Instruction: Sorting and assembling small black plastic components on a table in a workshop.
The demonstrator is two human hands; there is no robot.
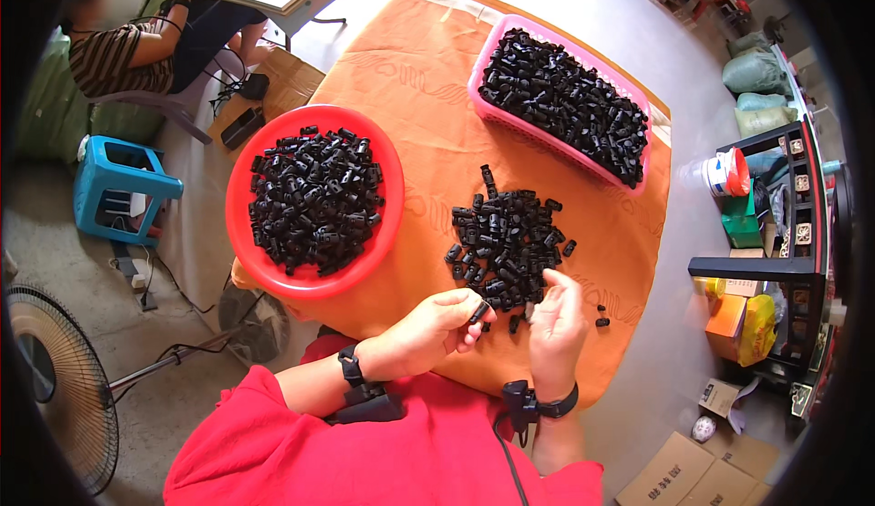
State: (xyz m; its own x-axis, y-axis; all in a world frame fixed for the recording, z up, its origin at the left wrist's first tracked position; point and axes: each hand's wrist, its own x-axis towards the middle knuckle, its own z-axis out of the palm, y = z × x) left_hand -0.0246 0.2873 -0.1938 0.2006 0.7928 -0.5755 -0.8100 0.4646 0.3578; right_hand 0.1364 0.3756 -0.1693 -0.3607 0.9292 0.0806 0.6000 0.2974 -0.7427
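My left hand pinches a single small black plastic cord lock between thumb and fingers. Just right of it, my right hand is at the near edge of a loose pile of black cord locks, its fingers curled together. Whatever those fingertips hold, if anything, is hidden. Left of the pile stands a round red basin heaped with the same black pieces. Beyond the pile, a pink rectangular basket is filled with more of them.
An orange cloth covers the table. A few stray pieces lie right of my right hand. On the floor at left are a standing fan and a blue stool. A person sits at another table. Shelving stands at right.
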